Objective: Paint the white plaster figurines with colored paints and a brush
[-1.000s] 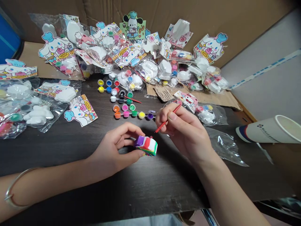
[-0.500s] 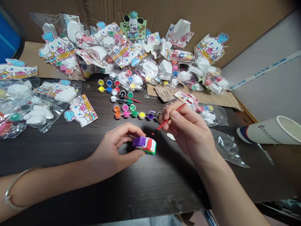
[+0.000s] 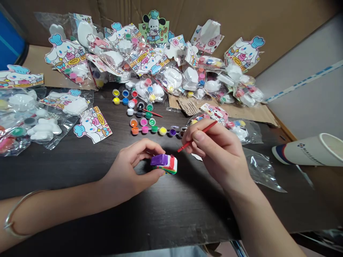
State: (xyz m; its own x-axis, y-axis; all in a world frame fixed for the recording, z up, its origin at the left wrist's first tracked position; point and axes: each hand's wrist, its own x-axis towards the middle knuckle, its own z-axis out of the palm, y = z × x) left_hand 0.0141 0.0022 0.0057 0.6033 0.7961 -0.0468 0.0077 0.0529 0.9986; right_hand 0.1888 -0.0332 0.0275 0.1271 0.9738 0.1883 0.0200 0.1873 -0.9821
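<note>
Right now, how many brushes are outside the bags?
2: the held brush in the right hand, and the loose brush lying near the black paint pot. Others may be hidden.

Painted block looks glossy & smooth on its purple pt. Brush = smooth red plastic. Paint pots: translucent plastic. Clear bags are shiny, crinkly plastic; card is smooth printed paper. Cardboard pc.: rough, corrugated. Desk has dark wood-grain w/ low sheen. Bracelet: polished metal.

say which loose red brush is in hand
The nearer brush, held in the right hand, its tip clear of the painted piece; the other brush rests among the paint pots, untouched.
</note>
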